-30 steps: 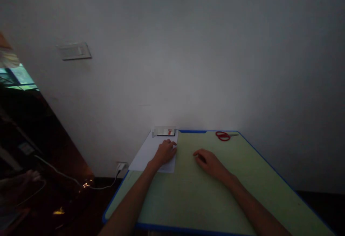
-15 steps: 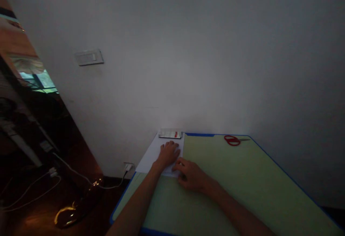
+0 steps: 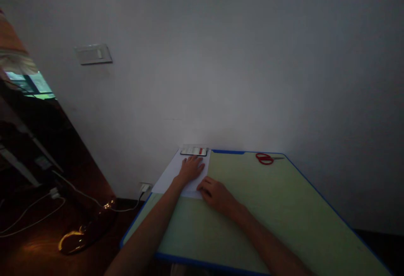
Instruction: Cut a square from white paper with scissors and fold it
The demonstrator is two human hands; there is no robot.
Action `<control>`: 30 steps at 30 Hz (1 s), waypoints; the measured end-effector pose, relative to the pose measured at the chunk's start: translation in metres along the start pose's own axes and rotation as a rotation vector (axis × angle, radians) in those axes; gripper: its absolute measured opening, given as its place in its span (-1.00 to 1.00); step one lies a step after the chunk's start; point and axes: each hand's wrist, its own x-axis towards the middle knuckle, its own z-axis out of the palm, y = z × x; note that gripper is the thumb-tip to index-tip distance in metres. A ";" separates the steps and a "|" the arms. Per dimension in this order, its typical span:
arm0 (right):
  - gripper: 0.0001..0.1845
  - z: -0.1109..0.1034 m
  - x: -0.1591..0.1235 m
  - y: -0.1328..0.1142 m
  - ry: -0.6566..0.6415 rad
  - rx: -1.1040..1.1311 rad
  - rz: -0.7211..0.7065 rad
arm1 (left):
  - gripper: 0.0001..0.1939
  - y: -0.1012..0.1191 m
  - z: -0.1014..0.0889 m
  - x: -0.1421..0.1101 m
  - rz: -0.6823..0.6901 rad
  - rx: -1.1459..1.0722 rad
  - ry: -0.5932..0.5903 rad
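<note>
A white sheet of paper point(image 3: 168, 178) lies at the far left of the pale green table. My left hand point(image 3: 191, 168) rests flat on it with the fingers spread, just below a phone point(image 3: 193, 151) at the paper's far end. My right hand point(image 3: 216, 194) is at the paper's near right corner, its fingers curled and pressed together on the edge. The exact grip of those fingertips is dim and partly hidden.
Red-handled scissors point(image 3: 264, 158) lie near the far right corner of the table point(image 3: 252, 192), which has a blue rim. A wall point(image 3: 240, 65) rises directly behind it. On the left, a plug point(image 3: 144, 187) and white cable point(image 3: 78, 194) hang beside the table.
The whole view has shifted slightly, so the table appears higher and further left. My right thumb and fingers have come closer together at the paper's corner; my left hand stays flat on the paper.
</note>
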 end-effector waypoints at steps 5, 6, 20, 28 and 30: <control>-0.83 -0.005 0.004 -0.006 0.071 0.001 -0.035 | -0.57 -0.002 -0.001 0.003 0.001 -0.023 -0.029; -0.83 -0.006 0.004 -0.008 0.074 -0.017 -0.043 | -0.57 -0.004 -0.002 0.004 -0.003 -0.030 -0.038; -0.77 -0.014 0.008 -0.003 0.224 -0.237 -0.124 | -0.52 -0.020 -0.024 0.031 0.027 -0.148 -0.132; -0.82 -0.029 0.012 -0.002 0.359 0.014 0.002 | -0.71 0.026 -0.103 -0.062 0.003 -0.319 0.509; -0.84 -0.031 0.014 -0.002 0.390 0.061 0.022 | -0.70 0.044 -0.102 -0.098 -0.075 -0.339 0.594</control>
